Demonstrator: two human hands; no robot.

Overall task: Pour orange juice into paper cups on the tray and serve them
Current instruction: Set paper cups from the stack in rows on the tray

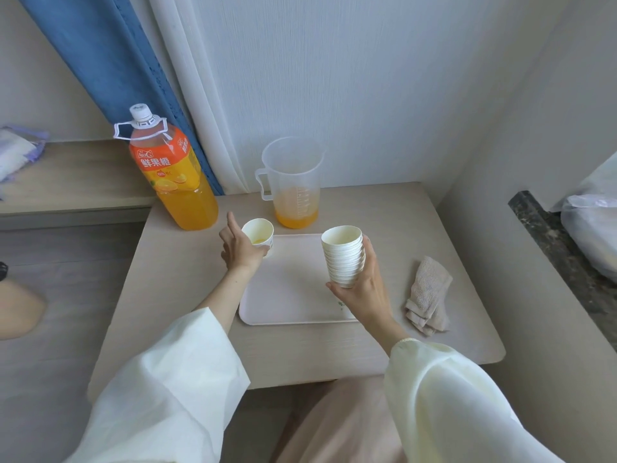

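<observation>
Crumpled cloth [429,295] (beige) on table [173,289]

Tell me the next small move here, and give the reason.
Probably the left hand should let go of the single cup at the far left corner of the tray and pull another cup off the stack of cups, which the right hand grips above the tray. Only that one cup, with a little juice in it, is set out.
</observation>
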